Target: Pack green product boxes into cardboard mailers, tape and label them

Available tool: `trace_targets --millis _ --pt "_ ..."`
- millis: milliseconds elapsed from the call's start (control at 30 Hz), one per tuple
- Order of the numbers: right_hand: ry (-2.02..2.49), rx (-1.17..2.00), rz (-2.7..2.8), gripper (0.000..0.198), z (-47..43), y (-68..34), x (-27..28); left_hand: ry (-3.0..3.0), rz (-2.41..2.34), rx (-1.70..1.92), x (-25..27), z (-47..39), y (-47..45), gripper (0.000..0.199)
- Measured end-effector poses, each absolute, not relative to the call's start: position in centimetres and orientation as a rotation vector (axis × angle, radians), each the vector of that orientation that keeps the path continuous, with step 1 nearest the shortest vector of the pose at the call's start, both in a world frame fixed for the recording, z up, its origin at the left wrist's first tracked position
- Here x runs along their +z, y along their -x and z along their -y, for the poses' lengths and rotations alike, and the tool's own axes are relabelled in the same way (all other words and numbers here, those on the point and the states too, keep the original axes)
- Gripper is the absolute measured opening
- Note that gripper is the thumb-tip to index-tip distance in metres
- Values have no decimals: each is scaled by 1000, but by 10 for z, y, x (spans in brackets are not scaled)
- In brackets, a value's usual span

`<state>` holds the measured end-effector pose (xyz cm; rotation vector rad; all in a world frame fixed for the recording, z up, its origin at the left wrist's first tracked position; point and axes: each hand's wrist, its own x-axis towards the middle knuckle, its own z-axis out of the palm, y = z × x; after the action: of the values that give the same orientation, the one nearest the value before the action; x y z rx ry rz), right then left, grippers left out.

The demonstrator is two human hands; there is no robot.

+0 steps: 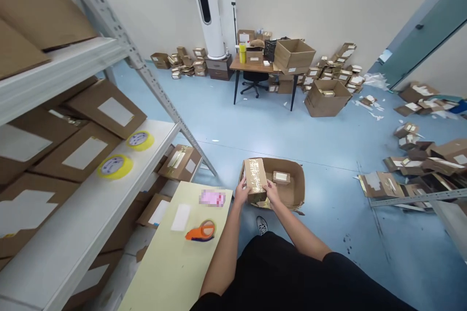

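Observation:
Between my two hands is a taped cardboard box (256,175), shiny clear tape running along its top. My left hand (241,192) grips its left side near the front corner, and my right hand (271,191) grips the right side. The box is held over the left part of a large open carton (299,184) on the floor. Inside that carton lies a small box with a white label (281,177). On the pale yellow table to my left are an orange tape dispenser (201,231), a white paper (181,217) and a blurred pink item (212,198).
Metal shelving (160,141) on the left holds labelled boxes and two yellow tape rolls (115,166). Across the blue floor stands a desk (251,65) with a big open box (294,54) on it. Piled cardboard (423,165) lies on the right.

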<state>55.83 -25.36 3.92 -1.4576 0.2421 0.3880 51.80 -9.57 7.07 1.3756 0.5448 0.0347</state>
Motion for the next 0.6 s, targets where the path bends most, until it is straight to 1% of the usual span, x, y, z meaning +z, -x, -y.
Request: trace_targets --millis 100,167,267,333,467,600 --pt "1556 369 -168 54 262 -623 43 -1372 -591 64 71 106 -565 78" --pt "1638 294 -157 53 262 -675 55 -1403 -621 147 76 102 -589 72" --pt "1721 176 -154 52 254 -744 77 -1454 -662 264 85 80 -609 61" --pt "1706 215 -113 49 246 -770 88 -1475 -693 314 90 62 -609 57" --pt "1608 334 -42 40 226 -767 97 -1479 -767 390 95 37 -590 52" --pt "1563 394 11 38 202 -738 103 -1474 -798 543 98 26 -562 46"
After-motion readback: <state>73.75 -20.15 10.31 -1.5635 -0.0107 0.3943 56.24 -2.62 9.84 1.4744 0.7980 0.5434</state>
